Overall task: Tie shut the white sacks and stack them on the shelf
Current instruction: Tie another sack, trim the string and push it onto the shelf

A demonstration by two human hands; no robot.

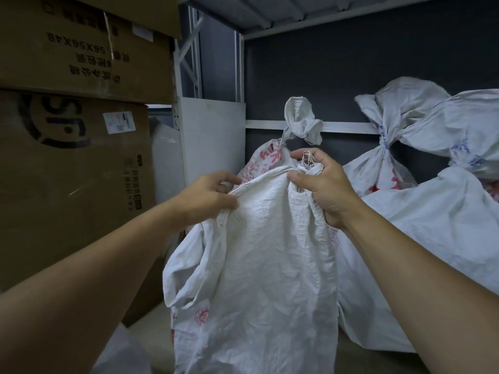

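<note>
Head view: held the untied white sack [259, 265] upright beside tied sacks [378, 171] on the shelf [348, 127], pinching its rim with left grip [208, 197], clenching its frayed corner in right grip [324, 184].

upper cardboard box [81, 49]: "56X56X48", upside down | tied sack [260, 161]: red print illegible

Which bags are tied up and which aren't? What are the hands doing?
Front sack, untied, top bunched.
Left hand, grips front sack's rim.
Right hand, grips its bunched top.
Sack behind, knotted shut.
Right sack, tied shut.
Far-right sack, tied shut.
Cardboard boxes, stacked.
</note>
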